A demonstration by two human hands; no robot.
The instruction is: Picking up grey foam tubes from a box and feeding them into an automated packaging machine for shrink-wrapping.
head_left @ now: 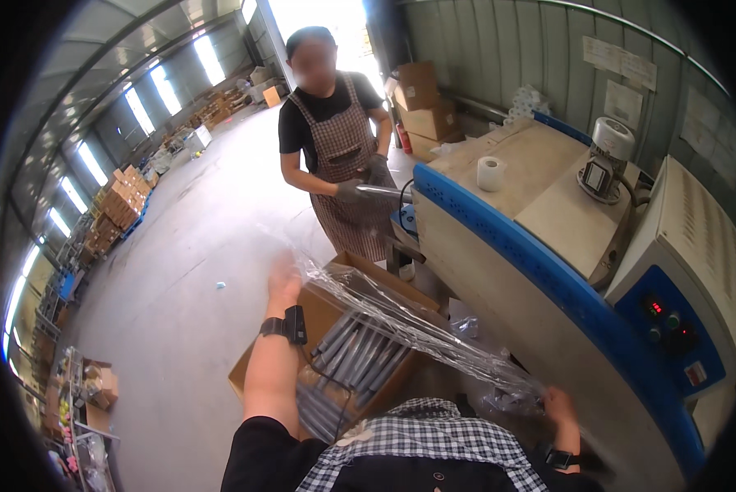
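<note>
A long sheet of clear plastic film (417,330) stretches, gathered and creased, between my two hands over an open cardboard box. My left hand (284,280), blurred by motion, has hold of its far left end. At the other end, low on the right beside the machine, my right hand (560,405) is closed on the film. Several grey wrapped tubes (360,354) lie in rows inside the cardboard box (249,361) under the film. Part of the box is hidden by my left forearm and the film.
Across the box a co-worker in a checked apron (356,156) holds a silvery tube (384,193) at the machine's end. The large blue-edged machine (499,271) curves along my right, with a control panel (663,316). A white roll (490,174) and a motor (606,156) stand on top.
</note>
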